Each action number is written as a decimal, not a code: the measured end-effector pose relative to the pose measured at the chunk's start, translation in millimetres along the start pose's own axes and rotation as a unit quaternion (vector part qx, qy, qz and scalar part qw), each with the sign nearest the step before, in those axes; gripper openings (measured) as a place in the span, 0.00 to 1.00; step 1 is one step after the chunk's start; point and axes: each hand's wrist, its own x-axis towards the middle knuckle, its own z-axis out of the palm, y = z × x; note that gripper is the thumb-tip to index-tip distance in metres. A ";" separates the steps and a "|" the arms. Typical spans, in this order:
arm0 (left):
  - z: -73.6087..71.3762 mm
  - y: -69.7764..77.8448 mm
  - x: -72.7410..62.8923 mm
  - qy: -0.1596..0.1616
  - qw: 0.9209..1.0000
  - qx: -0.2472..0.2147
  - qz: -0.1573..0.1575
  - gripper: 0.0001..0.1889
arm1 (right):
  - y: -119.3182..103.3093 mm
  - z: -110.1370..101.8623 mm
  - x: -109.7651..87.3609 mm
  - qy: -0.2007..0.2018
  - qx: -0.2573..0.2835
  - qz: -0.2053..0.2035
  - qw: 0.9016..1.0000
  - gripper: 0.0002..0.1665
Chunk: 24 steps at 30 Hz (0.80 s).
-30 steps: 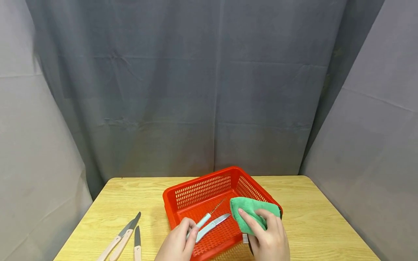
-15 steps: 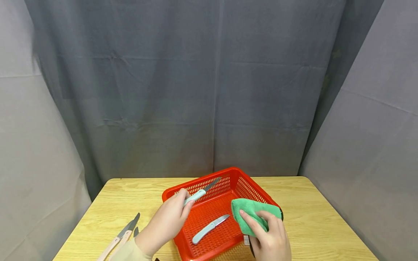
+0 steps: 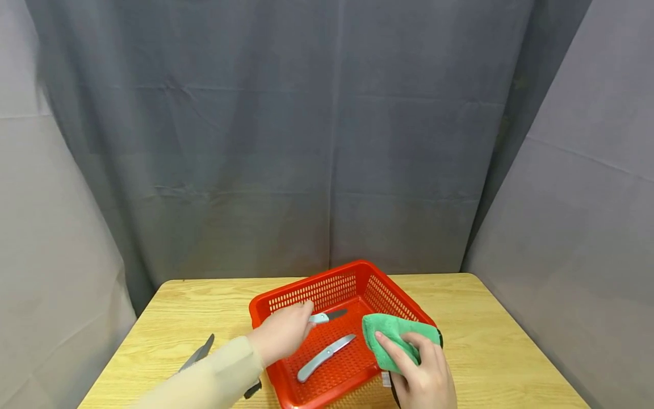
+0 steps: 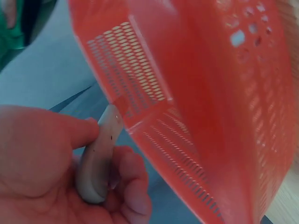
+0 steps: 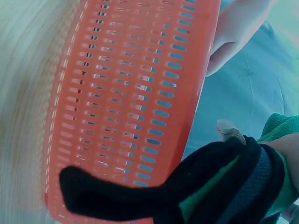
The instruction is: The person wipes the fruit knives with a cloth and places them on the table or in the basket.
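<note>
Knife [image 3: 328,317], pale-blue handled, sits at lower centre of the head view against the red basket's [image 3: 349,359] interior, its handle pinched by the left hand's [image 3: 286,332] fingers. Below it, a similar second knife [image 3: 325,358] lies inside. At lower right, the right hand's [image 3: 423,378] fingers grip a green cloth [image 3: 393,325]. Blades [image 3: 206,348] show at lower left on the bench [image 3: 511,363].

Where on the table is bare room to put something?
Right of the red basket and right hand, the table is bare; also behind the blades, left of the basket. Front left is crowded by blades and sleeve.
</note>
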 end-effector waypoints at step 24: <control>18.5 -1.0 32.7 -0.145 0.987 0.068 -0.034 0.06 | -1.8 -1.7 -3.0 -0.022 0.004 0.013 1.000 0.29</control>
